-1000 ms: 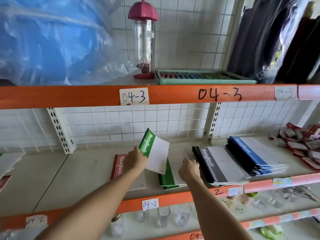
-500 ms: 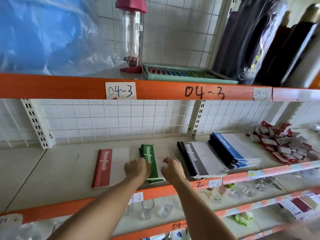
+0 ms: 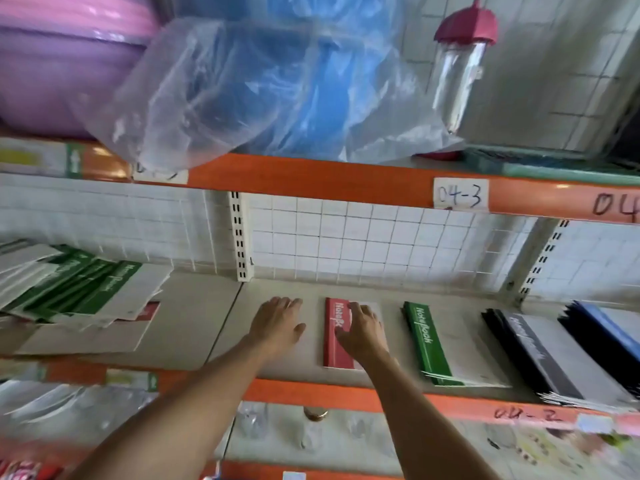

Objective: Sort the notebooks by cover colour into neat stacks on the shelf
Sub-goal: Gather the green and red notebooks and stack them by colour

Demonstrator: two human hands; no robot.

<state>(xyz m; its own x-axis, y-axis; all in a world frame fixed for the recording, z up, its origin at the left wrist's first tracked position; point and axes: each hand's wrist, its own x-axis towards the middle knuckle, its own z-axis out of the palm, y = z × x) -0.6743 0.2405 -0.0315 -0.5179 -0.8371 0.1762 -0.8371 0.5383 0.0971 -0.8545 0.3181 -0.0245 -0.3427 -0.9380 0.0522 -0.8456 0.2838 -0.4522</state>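
Both hands are out flat over the shelf point(image 3: 194, 327), which is a smooth pale board with an orange metal front lip. The left hand point(image 3: 275, 325) is spread wide with fingers relaxed over bare shelf, holding nothing, and the right hand point(image 3: 363, 332) lies loosely over the red notebook point(image 3: 334, 336), fingers draped on the cover, not really pinching it. That one is a thin flat book with a glossy red spine strip and a white cover. Just right of it sits the green stack point(image 3: 429, 344), then the black stack point(image 3: 540, 355), then the blue one point(image 3: 606, 327) at the edge, all neat. Off to the left is a messy heap of notebooks point(image 3: 79, 289), mostly green. Crinkly clear plastic point(image 3: 249, 88) bulges over the shelf above. Compared with half a second back, the view swung left and the hands have left the green stack, the right one now on the red book.
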